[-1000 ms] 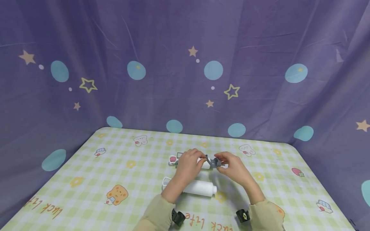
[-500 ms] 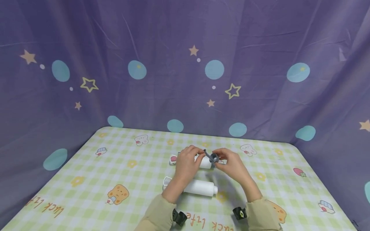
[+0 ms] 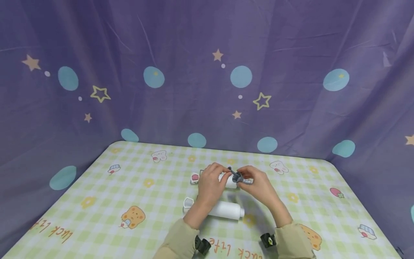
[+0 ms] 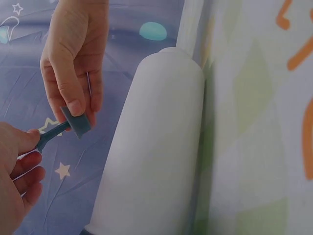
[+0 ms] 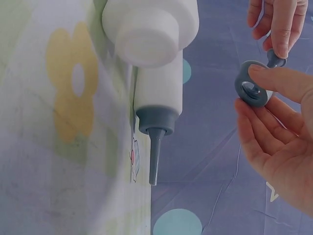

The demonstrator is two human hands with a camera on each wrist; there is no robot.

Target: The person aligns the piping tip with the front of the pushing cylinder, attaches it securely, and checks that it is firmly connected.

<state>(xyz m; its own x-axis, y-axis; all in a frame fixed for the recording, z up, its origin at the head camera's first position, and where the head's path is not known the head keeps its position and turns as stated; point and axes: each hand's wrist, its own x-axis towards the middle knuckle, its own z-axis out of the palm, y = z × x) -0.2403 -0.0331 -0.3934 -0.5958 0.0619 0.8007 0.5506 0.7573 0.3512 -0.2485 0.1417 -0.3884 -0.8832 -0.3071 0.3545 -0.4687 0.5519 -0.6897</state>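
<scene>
A grey nozzle cap [image 3: 237, 177] is held between both hands above the far bottle. With thumb and fingers my left hand [image 3: 211, 183] pinches the thin end of its nozzle, as the left wrist view shows. My right hand [image 3: 260, 185] grips the wide ring-shaped base [image 5: 252, 90], whose hollow underside faces the right wrist camera. A white bottle [image 3: 226, 210] lies on its side nearer the person; its bare white neck [image 5: 149, 41] shows in the right wrist view. Behind it lies another white bottle [image 5: 159, 88], fitted with a grey cap and pointed nozzle [image 5: 155, 152]. My left hand and forearm partly cover both bottles.
A checked, patterned cloth [image 3: 155, 205] covers the table, with a purple curtain [image 3: 181, 108] behind. At the bottles' left ends are a white-framed piece with a red middle [image 3: 195, 178] and a white loop [image 3: 188, 203]. Dark devices [image 3: 202, 246] sit at the wrists.
The nozzle cap has tilted and shifted slightly left and up between the hands. My right hand has moved a little up and left with it; the bottles stay put.
</scene>
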